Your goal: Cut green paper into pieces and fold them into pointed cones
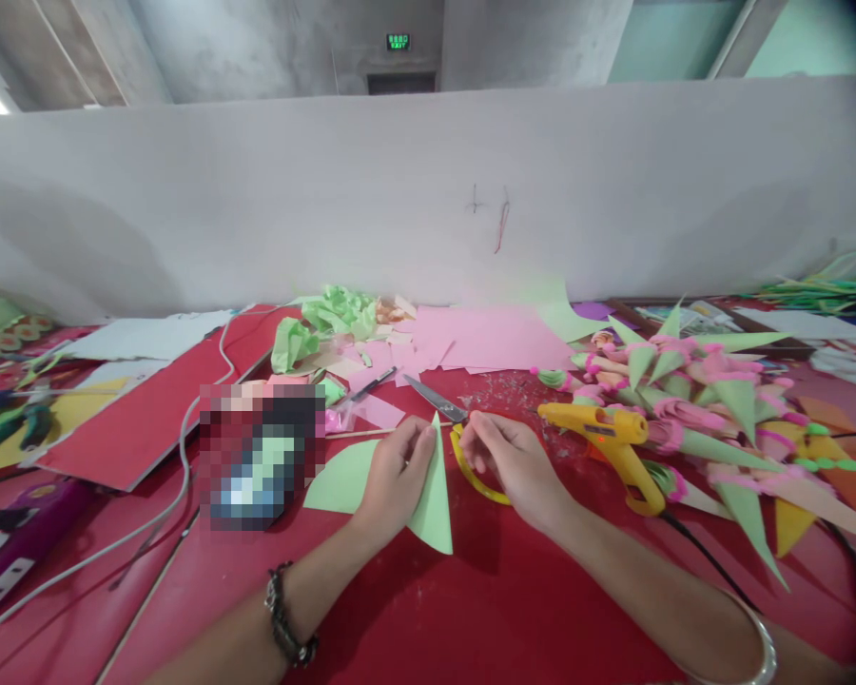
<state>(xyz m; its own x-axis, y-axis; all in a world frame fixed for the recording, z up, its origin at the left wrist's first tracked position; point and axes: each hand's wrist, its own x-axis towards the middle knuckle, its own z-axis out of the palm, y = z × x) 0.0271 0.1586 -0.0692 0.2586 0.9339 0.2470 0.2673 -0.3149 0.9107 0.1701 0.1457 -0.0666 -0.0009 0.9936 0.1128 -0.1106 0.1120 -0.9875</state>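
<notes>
My left hand (398, 476) grips a piece of light green paper (434, 509), thumb on top. The paper is folded, with a pointed tip upward and a curved lobe out to the left. My right hand (510, 466) is closed, thumb and fingertips drawn together, just right of the paper. Whatever may be between its fingers is hidden. Scissors (438, 400) with yellow handles lie at and partly behind my right hand; I cannot tell whether it touches them. A thin stick (357, 434) runs behind my left hand.
A yellow glue gun (603, 433) with a black cord lies right, before a heap of pink and green paper cones (691, 400). Pink sheets (481, 333), crumpled green paper (339, 312) and a pen (373, 382) lie beyond. Left are a blurred-out object (261, 466), a red board (164, 409) and a white cable (184, 447).
</notes>
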